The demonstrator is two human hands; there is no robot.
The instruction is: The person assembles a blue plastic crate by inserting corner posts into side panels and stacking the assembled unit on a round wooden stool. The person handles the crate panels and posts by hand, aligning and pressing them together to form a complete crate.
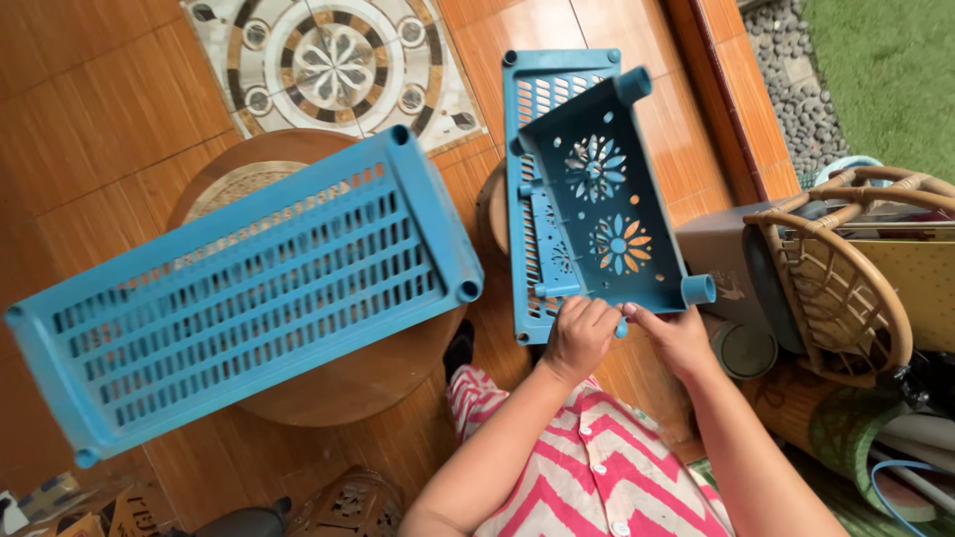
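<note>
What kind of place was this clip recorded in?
Most likely a home porch or terrace at the edge of a garden. The floor is orange-brown tile with a patterned medallion tile, a strip of pebbles and grass runs along its edge, and a rattan chair stands nearby.

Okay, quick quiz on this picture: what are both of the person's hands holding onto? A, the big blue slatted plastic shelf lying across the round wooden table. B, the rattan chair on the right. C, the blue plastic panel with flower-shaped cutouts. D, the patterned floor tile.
C: the left hand and right hand both grip the near edge of the blue plastic panel with flower-shaped cutouts.
</note>
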